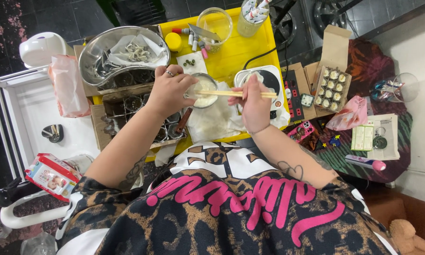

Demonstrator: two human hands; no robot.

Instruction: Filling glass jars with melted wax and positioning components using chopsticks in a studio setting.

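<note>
My left hand point(169, 92), with a ring on one finger, grips the rim of a small metal pot point(204, 89) that holds a pale, creamy mass. My right hand point(254, 105) holds a pair of light wooden chopsticks point(236, 94), tips lying across the pot's mouth. The pot sits over white cloth or paper point(217, 120) on a yellow tray table point(241, 49). A small electric hot plate point(274, 80) stands just right of the pot, partly hidden by my right hand.
A kidney-shaped metal basin point(123, 52) with paper sits at the back left, above a wooden rack of small glass jars point(132, 106). A clear cup point(215, 21), marker pens, a box of small tins point(333, 85) and a pink bag point(351, 113) lie around.
</note>
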